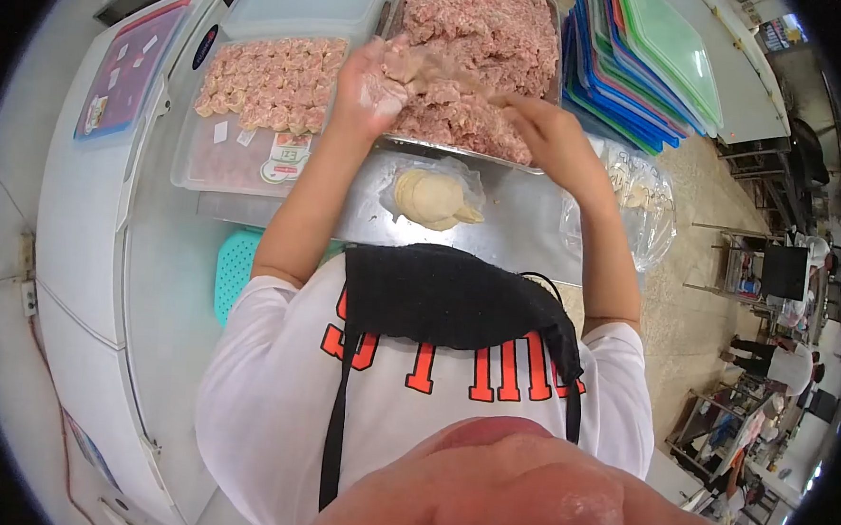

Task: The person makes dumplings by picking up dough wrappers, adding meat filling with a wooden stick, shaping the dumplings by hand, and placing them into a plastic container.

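Note:
Over the left edge of a metal tray (539, 169) of ground meat (480, 28), my left hand (380, 87) is curled, with whitish and pink stuff in its palm that looks like a wrapper with meat. My right hand (544, 136) is above the tray's front right part, its fingers bent toward the meat and partly blurred; whether it holds anything is unclear. A stack of round dough wrappers (430, 198) lies on plastic on the metal table, below the tray. Left of my left hand, a clear container (198, 156) bears rows of filled dumplings (273, 79).
Stacked coloured lids (640, 65) stand right of the tray, above a plastic bag (633, 198). A turquoise perforated basket (233, 274) sits at the table's left front. A white freezer (90, 217) is at the left. Another person (786, 365) is far off at the right.

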### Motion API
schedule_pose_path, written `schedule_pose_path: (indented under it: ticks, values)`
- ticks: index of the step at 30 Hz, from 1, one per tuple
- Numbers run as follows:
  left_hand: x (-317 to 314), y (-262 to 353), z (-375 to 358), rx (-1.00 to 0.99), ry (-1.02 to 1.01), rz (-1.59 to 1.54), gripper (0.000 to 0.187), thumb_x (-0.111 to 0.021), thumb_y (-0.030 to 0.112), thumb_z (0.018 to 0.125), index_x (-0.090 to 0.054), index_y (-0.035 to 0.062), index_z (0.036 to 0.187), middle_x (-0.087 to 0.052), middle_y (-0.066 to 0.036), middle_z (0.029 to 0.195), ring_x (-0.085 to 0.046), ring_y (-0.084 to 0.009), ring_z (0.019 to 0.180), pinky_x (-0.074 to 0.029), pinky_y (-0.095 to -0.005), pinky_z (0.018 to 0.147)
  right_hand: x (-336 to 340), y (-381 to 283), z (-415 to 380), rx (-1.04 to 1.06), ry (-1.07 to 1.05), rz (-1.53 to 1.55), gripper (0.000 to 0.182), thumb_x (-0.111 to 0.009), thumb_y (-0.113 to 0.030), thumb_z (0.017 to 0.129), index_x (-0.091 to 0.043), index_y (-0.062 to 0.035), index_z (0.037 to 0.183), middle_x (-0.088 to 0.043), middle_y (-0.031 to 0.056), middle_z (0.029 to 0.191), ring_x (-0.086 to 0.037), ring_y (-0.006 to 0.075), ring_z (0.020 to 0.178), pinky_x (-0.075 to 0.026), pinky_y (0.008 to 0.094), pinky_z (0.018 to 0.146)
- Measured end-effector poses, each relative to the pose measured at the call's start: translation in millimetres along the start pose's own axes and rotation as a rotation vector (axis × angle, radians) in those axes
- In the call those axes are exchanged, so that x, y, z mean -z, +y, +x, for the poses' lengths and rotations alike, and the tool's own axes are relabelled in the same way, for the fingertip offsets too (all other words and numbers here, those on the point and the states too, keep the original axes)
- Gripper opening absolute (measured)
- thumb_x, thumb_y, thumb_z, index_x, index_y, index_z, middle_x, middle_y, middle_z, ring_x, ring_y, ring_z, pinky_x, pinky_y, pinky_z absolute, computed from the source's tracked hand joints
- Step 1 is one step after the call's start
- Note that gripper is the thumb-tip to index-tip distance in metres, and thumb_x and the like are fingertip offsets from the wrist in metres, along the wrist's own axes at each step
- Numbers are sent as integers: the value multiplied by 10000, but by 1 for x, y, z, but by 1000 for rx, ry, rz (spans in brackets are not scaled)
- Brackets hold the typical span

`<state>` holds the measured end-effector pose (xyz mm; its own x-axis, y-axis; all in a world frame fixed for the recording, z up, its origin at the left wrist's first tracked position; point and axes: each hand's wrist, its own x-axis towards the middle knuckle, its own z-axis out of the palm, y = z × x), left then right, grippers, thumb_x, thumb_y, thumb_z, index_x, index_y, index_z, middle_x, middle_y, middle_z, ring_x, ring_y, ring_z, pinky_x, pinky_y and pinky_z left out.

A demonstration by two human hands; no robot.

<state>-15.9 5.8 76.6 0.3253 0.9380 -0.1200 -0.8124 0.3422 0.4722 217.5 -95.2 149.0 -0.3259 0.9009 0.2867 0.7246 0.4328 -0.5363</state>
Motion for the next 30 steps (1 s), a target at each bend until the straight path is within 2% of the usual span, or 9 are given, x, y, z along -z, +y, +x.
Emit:
schedule_pose_path:
  ticks: [3,5,8,11,14,19,22,25,30]
  values:
    - [-9,11,-14,24,-331,324,568,-664,157,834,-406,3,1316,-516,-169,1276,-540,-320,1124,-404,-456,1037,7,14,-4,-199,-30,128,324,-519,-187,963,-584,28,1195,-670,148,873,-604,174,803,-466,314,724]
    - [-21,20,-20,-375,-451,1238,737,-732,101,773,-344,68,1399,-496,-121,1334,-563,-239,1089,-440,-387,996,21,4,-5,-201,-101,186,330,-521,-191,952,-584,31,1189,-657,195,956,-626,245,869,-473,326,772]
    - [-30,23,-17,-582,-595,1412,708,-764,119,746,-426,103,1368,-518,-76,1328,-553,-163,1077,-458,-328,955,31,-10,-11,-171,-183,208,353,-535,-207,951,-576,47,1192,-651,171,966,-608,222,874,-474,301,789]
    - [-33,31,-11,-154,-729,1424,576,-774,104,722,-551,89,1254,-596,-56,1219,-569,-153,1046,-479,-333,901,17,-9,-15,-146,-191,188,370,-551,-224,959,-570,49,1208,-663,101,897,-572,131,820,-467,265,768]
    - [-32,28,-5,-215,-864,1510,416,-781,227,716,-667,73,1085,-692,-119,1022,-631,-248,1000,-468,-354,894,-5,14,-23,-189,-242,235,354,-560,-230,953,-584,13,1210,-676,109,947,-585,141,847,-470,279,786]
    - [14,-4,22,-213,-634,1864,487,-751,332,730,-638,61,1120,-668,-146,1038,-621,-270,986,-469,-356,894,-9,65,-25,-82,-232,152,316,-574,-219,935,-606,-54,1202,-670,118,1053,-628,202,842,-495,317,765]
    - [27,-9,34,-174,-489,1757,545,-730,376,738,-608,48,1156,-652,-164,1061,-604,-278,1001,-457,-339,914,-4,14,-27,-158,16,-175,272,-567,-244,909,-612,-97,1134,-644,151,976,-612,376,900,-497,443,794]
    - [35,-13,42,-114,-447,1788,656,-749,436,710,-580,45,1209,-608,-211,1155,-580,-311,1066,-451,-358,936,-52,61,-33,24,109,-122,268,-560,-256,909,-620,-137,1141,-649,141,960,-625,348,889,-502,448,780]
    - [17,4,4,-265,-364,1770,613,-739,357,767,-539,48,1257,-601,-131,1221,-581,-263,1098,-440,-347,946,-12,84,-45,-418,-280,-440,304,-537,-260,938,-632,-95,1175,-668,153,1065,-634,303,974,-491,367,847]
